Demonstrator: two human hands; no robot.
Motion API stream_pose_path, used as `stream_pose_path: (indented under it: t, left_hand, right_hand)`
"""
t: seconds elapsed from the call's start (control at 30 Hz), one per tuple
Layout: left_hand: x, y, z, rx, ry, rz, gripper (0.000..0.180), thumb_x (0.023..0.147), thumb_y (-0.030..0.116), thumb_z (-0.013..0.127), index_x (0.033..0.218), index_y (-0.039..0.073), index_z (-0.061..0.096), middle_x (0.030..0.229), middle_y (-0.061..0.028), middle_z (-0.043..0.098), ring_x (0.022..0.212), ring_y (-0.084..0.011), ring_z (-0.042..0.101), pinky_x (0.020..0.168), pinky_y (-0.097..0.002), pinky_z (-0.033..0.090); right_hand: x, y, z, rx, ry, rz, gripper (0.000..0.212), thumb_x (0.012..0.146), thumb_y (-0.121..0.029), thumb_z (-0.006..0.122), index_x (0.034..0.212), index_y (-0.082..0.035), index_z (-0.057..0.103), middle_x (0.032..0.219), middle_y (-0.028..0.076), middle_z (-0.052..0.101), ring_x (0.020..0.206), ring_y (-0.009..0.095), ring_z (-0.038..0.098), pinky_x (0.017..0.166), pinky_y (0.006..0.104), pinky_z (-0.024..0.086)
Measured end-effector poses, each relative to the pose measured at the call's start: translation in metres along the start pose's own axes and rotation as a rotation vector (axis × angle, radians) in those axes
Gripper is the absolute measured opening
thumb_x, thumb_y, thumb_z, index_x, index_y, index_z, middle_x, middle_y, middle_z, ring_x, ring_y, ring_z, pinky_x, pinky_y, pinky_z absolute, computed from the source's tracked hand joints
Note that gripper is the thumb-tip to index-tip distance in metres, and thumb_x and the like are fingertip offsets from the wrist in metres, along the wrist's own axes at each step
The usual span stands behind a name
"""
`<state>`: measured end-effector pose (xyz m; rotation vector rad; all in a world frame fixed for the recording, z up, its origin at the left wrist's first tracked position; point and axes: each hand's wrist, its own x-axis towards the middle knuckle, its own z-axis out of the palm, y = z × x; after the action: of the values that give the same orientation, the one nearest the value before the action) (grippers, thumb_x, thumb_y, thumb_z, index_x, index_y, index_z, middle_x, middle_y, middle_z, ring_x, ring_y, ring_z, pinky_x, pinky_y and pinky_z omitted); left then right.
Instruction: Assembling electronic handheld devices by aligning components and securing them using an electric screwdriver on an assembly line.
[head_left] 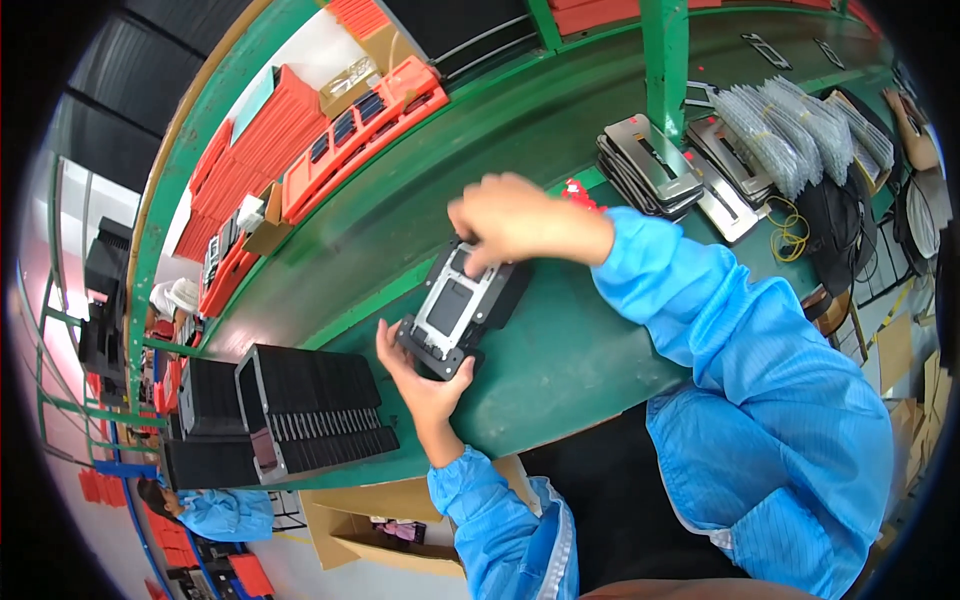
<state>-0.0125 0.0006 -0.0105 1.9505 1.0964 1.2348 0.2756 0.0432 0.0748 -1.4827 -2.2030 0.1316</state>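
Observation:
A black frame-like fixture with a silver plate [452,308] in it lies tilted over the green bench [560,370]. The plate has dark rectangular windows. My left hand [425,392] grips the fixture's near end, thumb on one side and fingers on the other. Over the far end is my right hand [512,222], its fingers curled and one digit reaching down onto the plate. Whatever those fingers hold, if anything, is hidden. Beside the fixture, on its right, is a dark block [508,295], partly covered by it.
Stacked black frames [315,410] stand at the bench's left. Grey metal frames [650,165], bubble-wrap sleeves [790,130] and a yellow cable [788,235] lie at the right. Red trays [360,135] fill the shelf beyond a green post [665,70]. An open carton [380,520] sits below.

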Motion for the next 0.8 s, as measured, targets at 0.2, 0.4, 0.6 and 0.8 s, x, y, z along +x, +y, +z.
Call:
stream_pose_path:
  t: [0.2,0.4,0.6,0.8]
  left_hand:
    - [-0.001,-0.003,0.007,-0.016,0.035,0.016,0.129,0.056,0.019,0.091,0.161,0.010,0.016,0.144,-0.0155,0.043,0.127,-0.0309,0.049,0.108,-0.0434,0.042]
    - [-0.004,0.012,0.016,0.012,0.117,0.031,0.125,0.063,0.030,0.088,0.162,0.010,0.014,0.148,-0.0183,0.042,0.135,-0.0340,0.044,0.115,-0.0468,0.035]
    - [-0.012,0.003,0.011,0.098,0.330,0.261,0.113,0.079,0.052,0.078,0.160,0.002,0.016,0.147,-0.0224,0.042,0.138,-0.0372,0.042,0.118,-0.0527,0.029]
    - [-0.020,0.012,0.019,0.133,0.363,0.423,0.103,0.086,0.056,0.072,0.154,-0.004,0.024,0.145,-0.0239,0.043,0.133,-0.0381,0.046,0.116,-0.0538,0.031]
  right_hand:
    - [-0.026,0.118,-0.096,0.016,0.139,0.370,0.035,0.085,-0.035,0.077,0.102,-0.005,0.071,0.095,0.013,0.074,0.088,0.031,0.071,0.074,0.0425,0.055]
    - [-0.047,0.180,-0.077,-0.186,-0.367,0.615,0.042,0.085,-0.027,0.079,0.121,-0.008,0.069,0.115,0.015,0.072,0.101,0.034,0.070,0.083,0.0435,0.056]
    - [-0.051,0.170,-0.087,-0.060,-0.284,0.738,0.050,0.080,-0.026,0.083,0.125,-0.010,0.068,0.120,0.014,0.071,0.099,0.034,0.070,0.082,0.0437,0.057]
    - [-0.058,0.169,-0.093,-0.103,-0.402,0.676,0.042,0.078,-0.016,0.083,0.117,-0.006,0.070,0.110,0.013,0.074,0.095,0.032,0.071,0.078,0.0437,0.057]
